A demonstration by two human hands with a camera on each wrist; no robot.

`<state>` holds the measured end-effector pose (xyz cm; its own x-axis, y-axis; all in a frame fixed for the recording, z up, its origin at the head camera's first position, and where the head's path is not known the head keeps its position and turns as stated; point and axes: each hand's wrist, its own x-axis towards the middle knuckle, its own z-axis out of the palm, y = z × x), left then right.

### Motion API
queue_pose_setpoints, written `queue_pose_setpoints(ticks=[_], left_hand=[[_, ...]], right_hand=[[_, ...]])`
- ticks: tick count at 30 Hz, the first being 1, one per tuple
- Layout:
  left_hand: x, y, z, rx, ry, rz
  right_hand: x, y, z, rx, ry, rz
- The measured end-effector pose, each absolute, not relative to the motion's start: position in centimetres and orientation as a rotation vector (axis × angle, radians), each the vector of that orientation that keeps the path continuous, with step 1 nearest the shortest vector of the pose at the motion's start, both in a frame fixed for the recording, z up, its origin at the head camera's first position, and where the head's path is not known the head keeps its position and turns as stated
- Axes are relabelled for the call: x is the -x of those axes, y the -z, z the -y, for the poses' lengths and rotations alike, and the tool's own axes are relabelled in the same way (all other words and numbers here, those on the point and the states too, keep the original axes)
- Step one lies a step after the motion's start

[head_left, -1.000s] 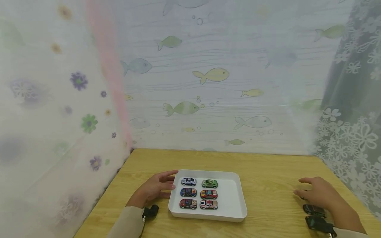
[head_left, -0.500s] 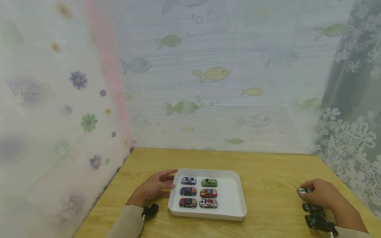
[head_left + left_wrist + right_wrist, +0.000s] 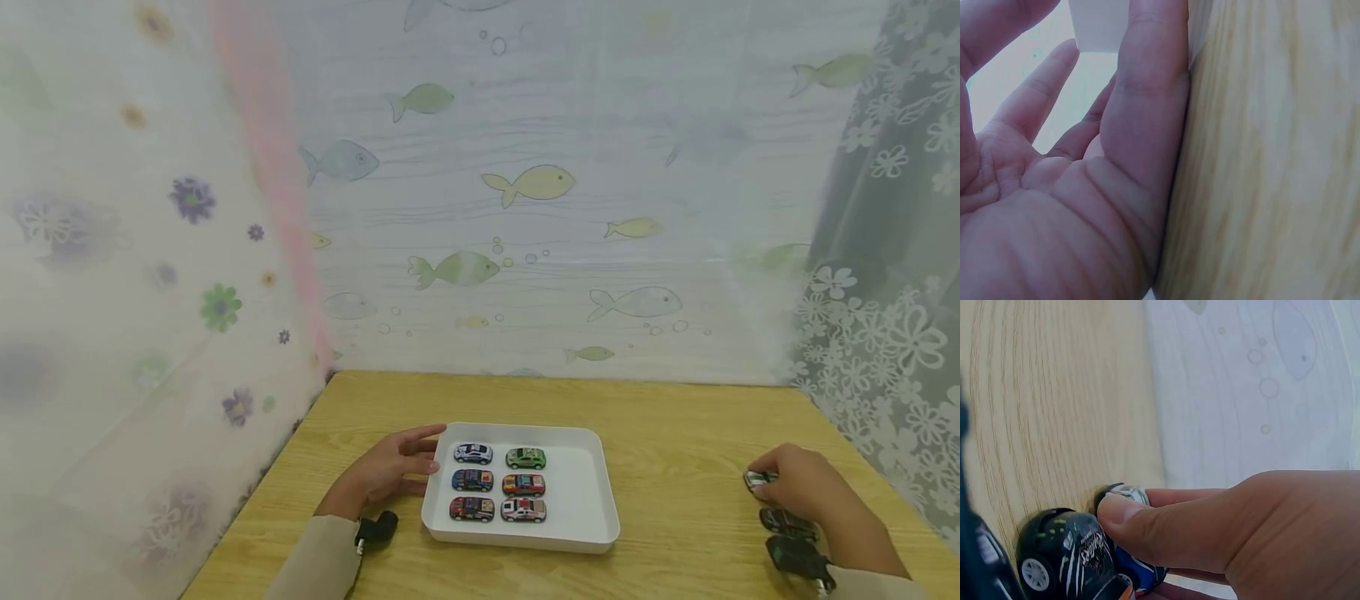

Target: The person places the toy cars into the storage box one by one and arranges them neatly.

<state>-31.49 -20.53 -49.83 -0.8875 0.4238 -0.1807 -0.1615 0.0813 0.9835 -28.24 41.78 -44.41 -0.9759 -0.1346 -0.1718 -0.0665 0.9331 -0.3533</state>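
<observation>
My left hand [image 3: 386, 468] lies against the left wall of the white tray [image 3: 576, 492], fingers extended and apart; in the left wrist view its edge rests along the wooden table [image 3: 1260, 156]. Six-car order shows in the tray as two columns of toy cars, among them a green car [image 3: 526, 457] and a blue car [image 3: 472, 480]. Right of the tray, my right hand [image 3: 813, 493] pinches a white-and-green toy car [image 3: 757, 480] between thumb and fingers. A black toy car [image 3: 1075, 556] sits just beside the thumb, and a blue toy car [image 3: 1138, 569] is partly hidden below it.
The tray's right part is bare white floor. A fish-patterned curtain [image 3: 540, 250] hangs behind the table's far edge, with a flowered curtain [image 3: 150, 333] on the left. Black wrist cameras [image 3: 377, 527] sit at both sleeves.
My right hand has come down from above the white-and-green toy car and now pinches it, shifted slightly left. The left hand has stayed at the tray, and the head view has tilted a little.
</observation>
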Motion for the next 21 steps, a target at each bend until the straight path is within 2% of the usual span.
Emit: queue_pose_setpoints(ticks=[21], left_hand=[[31.6,49.9,20.5,-0.271,-1.852,-1.956]], right_hand=[[28.5,44.1,-39.2,0.209,0.456,-2.904]])
